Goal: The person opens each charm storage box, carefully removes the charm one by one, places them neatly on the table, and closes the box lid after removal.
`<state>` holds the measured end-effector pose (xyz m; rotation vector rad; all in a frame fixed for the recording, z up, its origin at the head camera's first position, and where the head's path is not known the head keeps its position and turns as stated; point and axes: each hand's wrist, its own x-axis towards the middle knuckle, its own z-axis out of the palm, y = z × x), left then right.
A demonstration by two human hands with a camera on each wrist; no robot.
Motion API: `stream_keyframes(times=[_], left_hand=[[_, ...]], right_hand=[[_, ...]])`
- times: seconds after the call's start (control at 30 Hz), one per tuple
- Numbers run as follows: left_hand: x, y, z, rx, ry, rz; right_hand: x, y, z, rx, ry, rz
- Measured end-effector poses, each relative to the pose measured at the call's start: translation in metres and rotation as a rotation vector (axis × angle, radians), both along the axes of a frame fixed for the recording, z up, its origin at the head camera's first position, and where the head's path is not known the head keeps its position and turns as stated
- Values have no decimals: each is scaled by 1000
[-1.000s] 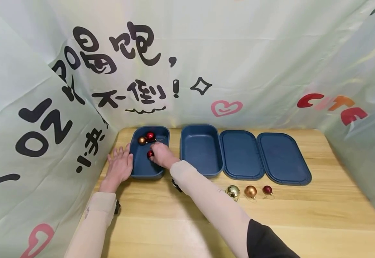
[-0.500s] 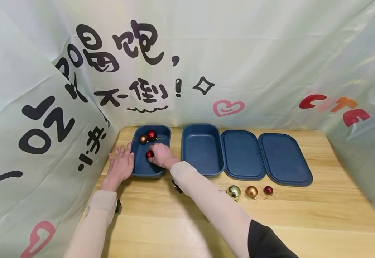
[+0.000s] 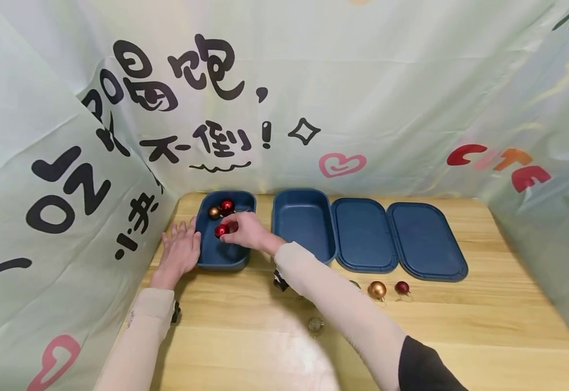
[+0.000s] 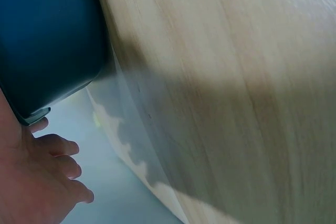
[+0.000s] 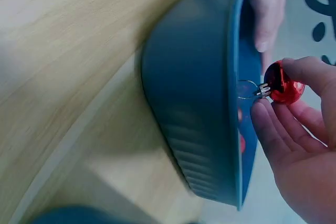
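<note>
In the head view, my right hand [image 3: 249, 232] pinches a shiny red Christmas bauble [image 3: 221, 231] between thumb and fingers over the leftmost blue box [image 3: 211, 252]. The right wrist view shows this bauble's silver cap and wire loop pointing toward the box wall, up at rim height. Inside the box, at its far end, lie a copper bauble [image 3: 214, 212] and another red bauble [image 3: 226, 206]. My left hand [image 3: 180, 252] rests with spread fingers along the box's left side.
To the right stand a second blue box [image 3: 304, 225] and two flat blue lids [image 3: 364, 233]. A copper bauble [image 3: 377, 289], a dark red bauble [image 3: 402, 288] and a clear bauble [image 3: 315, 325] lie nearer on the table; my right forearm mostly hides a gold one.
My right hand has lifted the red bauble from the box floor and shifted it slightly left. The right forearm now covers most of the gold bauble and uncovers the clear one. Left hand stays put.
</note>
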<state>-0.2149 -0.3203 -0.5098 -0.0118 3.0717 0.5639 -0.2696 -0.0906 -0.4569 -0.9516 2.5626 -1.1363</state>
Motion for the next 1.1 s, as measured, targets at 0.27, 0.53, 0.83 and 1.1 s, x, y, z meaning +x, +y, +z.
stream_keyframes(times=[0.27,0.53,0.83,1.1], left_hand=[[2,0,2,8,2,-14],[1,0,-1,4,-4,-18],[0,-1,-2,-9,-1,-21],[2,-1,-1,-17,0,-19]], right_hand=[[20,35,6,-59,-54,33],[51,75,10,-97,-22,51],[77,124,16,-117,29,-14],[91,160,14,-140,78,-30]])
